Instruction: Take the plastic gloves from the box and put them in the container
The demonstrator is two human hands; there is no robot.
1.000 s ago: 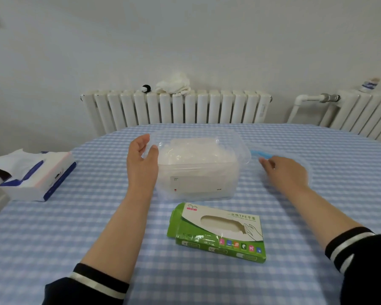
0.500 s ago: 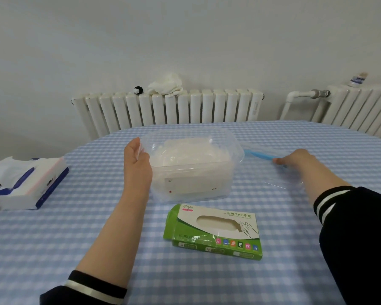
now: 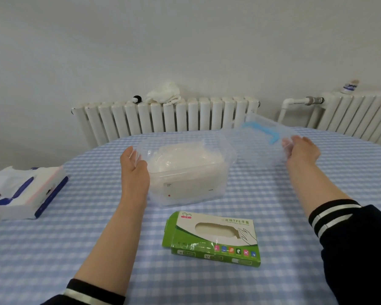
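A clear plastic container (image 3: pixel 227 172) stands mid-table with a whitish stack of plastic gloves (image 3: pixel 185 160) inside. My left hand (image 3: pixel 133 166) rests flat against its left wall, fingers straight. My right hand (image 3: pixel 301 150) holds the clear lid (image 3: pixel 264 137) with a blue seal strip, lifted off the table and tilted at the right of the container. The green and white glove box (image 3: pixel 213 237) lies near me, its oval opening facing up.
A white and blue tissue pack (image 3: pixel 24 194) sits at the table's left edge. White radiators (image 3: pixel 163 117) line the wall behind, with a white cloth (image 3: pixel 163 95) on top. The table wears a blue checked cloth (image 3: pixel 53 249).
My right hand has picked the lid up from the table at the right and raised it, tilted. My left hand stays against the container's left side.
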